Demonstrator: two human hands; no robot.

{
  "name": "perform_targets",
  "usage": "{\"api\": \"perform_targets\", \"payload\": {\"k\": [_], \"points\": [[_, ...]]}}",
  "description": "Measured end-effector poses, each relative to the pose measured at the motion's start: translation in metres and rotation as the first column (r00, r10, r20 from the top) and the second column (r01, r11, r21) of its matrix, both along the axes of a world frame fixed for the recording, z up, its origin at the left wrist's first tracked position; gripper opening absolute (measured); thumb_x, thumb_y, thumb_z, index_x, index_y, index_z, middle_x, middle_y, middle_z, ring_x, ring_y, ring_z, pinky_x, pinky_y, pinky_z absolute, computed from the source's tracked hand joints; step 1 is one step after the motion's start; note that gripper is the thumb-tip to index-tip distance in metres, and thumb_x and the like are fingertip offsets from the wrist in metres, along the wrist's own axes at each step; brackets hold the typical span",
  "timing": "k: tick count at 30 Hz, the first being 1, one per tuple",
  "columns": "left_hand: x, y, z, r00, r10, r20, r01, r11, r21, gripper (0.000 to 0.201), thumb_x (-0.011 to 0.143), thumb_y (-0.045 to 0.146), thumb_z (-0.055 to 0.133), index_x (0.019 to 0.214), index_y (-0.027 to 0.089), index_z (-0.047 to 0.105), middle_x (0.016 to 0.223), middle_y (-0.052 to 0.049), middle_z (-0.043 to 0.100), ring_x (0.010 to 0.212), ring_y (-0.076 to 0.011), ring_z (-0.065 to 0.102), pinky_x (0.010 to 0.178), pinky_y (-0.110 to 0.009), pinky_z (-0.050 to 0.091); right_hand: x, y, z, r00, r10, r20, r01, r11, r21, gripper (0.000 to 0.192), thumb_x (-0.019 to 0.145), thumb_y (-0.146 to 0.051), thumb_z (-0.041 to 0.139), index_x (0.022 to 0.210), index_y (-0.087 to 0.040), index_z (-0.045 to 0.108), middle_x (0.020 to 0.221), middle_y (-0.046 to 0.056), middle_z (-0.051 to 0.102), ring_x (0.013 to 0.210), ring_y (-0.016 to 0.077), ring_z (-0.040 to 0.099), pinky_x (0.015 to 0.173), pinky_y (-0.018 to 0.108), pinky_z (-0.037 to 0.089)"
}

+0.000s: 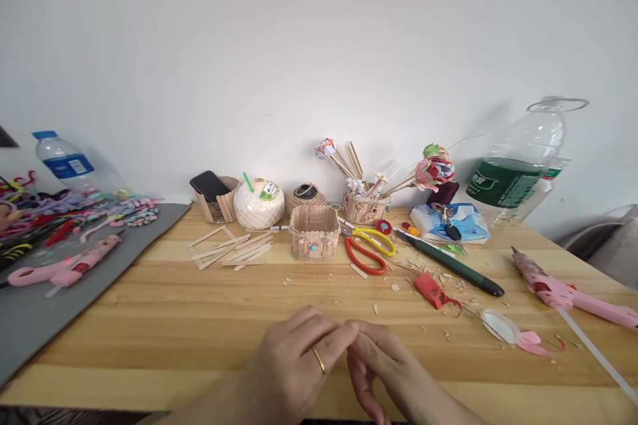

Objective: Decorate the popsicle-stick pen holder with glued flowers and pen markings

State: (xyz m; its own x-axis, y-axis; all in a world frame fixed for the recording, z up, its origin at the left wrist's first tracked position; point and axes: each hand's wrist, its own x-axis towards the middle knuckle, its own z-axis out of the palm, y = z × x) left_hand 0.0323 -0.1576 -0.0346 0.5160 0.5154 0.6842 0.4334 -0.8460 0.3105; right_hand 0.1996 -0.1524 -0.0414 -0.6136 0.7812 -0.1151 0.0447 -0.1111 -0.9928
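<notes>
Close to the table's front edge, my left hand (299,355) is closed, its fingers curled, with a gold ring (318,360) on one of them. My right hand (381,362) meets it at the fingertips, thumb and fingers pinched together. Whatever the fingers hold, if anything, is hidden. Beyond both hands stands a small box made of wooden sticks (313,239), trimmed with twine and beads. Scissors (369,249) with red and yellow handles lie to its right. Loose craft sticks (234,252) are spread to its left.
Pink glue guns lie at right (553,289) and left (74,265), the left one on a grey mat (30,319). A green craft knife (453,269), red scraps (433,292) and wood chips lie right of centre. Along the wall stand a wrapped coconut (259,206) and a large bottle (518,166).
</notes>
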Motion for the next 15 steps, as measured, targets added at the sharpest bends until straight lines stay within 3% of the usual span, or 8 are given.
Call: {"api": "perform_targets", "payload": {"k": [6,10,12,15], "points": [[0.007,-0.008,0.006,0.95,0.008,0.313,0.087,0.954,-0.288,0.022,0.085,0.031,0.055,0.09,0.019,0.073,0.065,-0.008,0.07,0.058,-0.0164,0.063,0.054,-0.025,0.052,0.001,-0.016,-0.002,0.988,-0.107,-0.112,0.072,0.958,-0.279,0.051,0.076,-0.059,0.056,0.05,-0.018,0.041,0.032,-0.007,0.04,0.024,0.0034,0.03,0.03,0.017,0.017],[0.007,-0.017,0.005,0.852,0.047,0.522,0.197,0.894,-0.402,0.011,0.074,0.025,0.069,0.076,0.016,0.075,0.06,-0.006,0.071,0.054,-0.014,0.062,0.054,-0.022,0.05,-0.003,-0.027,-0.001,0.967,-0.15,-0.207,0.063,0.925,-0.375,0.05,0.075,-0.051,0.061,0.045,-0.018,0.038,0.031,-0.01,0.029,0.025,0.002,0.024,0.031,0.016,0.012],[0.006,-0.021,0.005,0.819,0.123,0.561,0.251,0.803,-0.541,0.006,0.069,0.022,0.074,0.071,0.017,0.075,0.061,-0.005,0.071,0.056,-0.0134,0.062,0.056,-0.021,0.049,-0.006,-0.029,-0.005,0.955,-0.137,-0.262,0.026,0.921,-0.388,0.051,0.075,-0.048,0.06,0.041,-0.017,0.036,0.029,-0.01,0.026,0.025,0.0014,0.021,0.031,0.016,0.01],[0.005,-0.024,0.007,0.809,0.218,0.547,0.33,0.601,-0.728,0.006,0.066,0.023,0.076,0.068,0.018,0.074,0.065,-0.003,0.072,0.061,-0.0129,0.063,0.06,-0.02,0.049,-0.006,-0.026,-0.014,0.962,-0.062,-0.265,-0.041,0.93,-0.365,0.054,0.071,-0.049,0.06,0.035,-0.017,0.037,0.026,-0.007,0.029,0.024,0.0019,0.023,0.03,0.017,0.01]]}}
